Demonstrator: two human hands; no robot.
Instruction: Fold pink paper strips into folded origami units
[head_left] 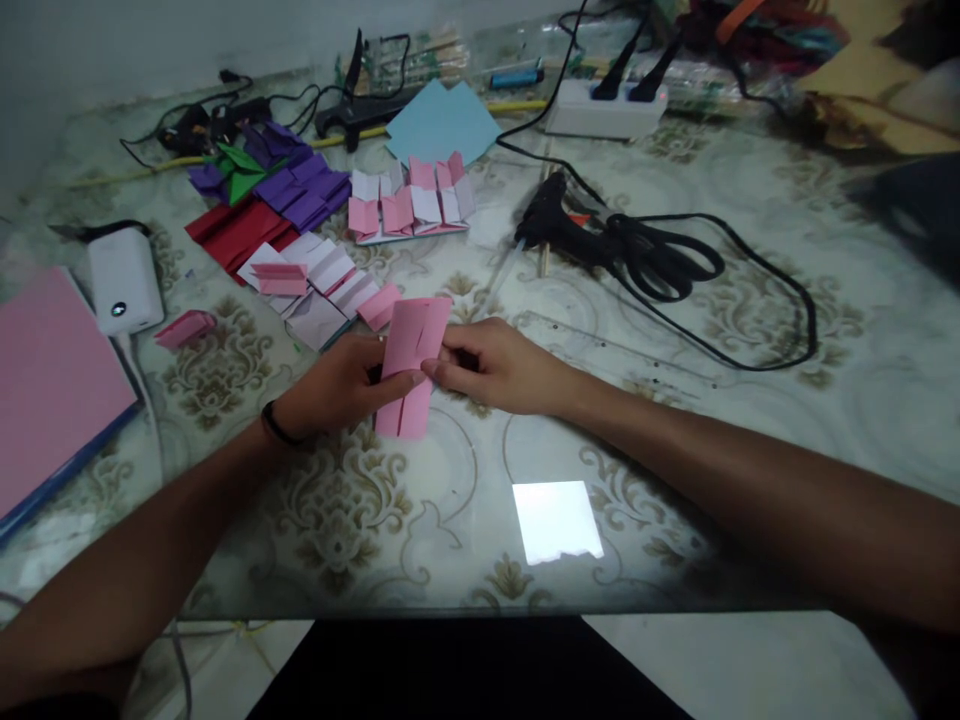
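Observation:
A strip of folded pink paper point(409, 345) is held upright above the table between both hands. My left hand point(341, 380) grips its left side, thumb lying across the front. From the right, my right hand point(499, 365) pinches the paper near its middle with thumb and fingers; some fingertips are hidden behind it. Creases and a slit-like fold line run down the paper's face. Just beyond my left hand lie white and pink folded paper pieces point(330, 280), and one small pink folded piece point(186, 328) rests apart at the left.
Purple point(307, 190) and red folded papers point(236, 235) lie farther back, near blue sheets point(442, 120). A black glue gun point(562, 225) with coiled cable is at right, before a white power strip point(607, 108). A white power bank point(126, 280) and pink sheets point(60, 390) sit left.

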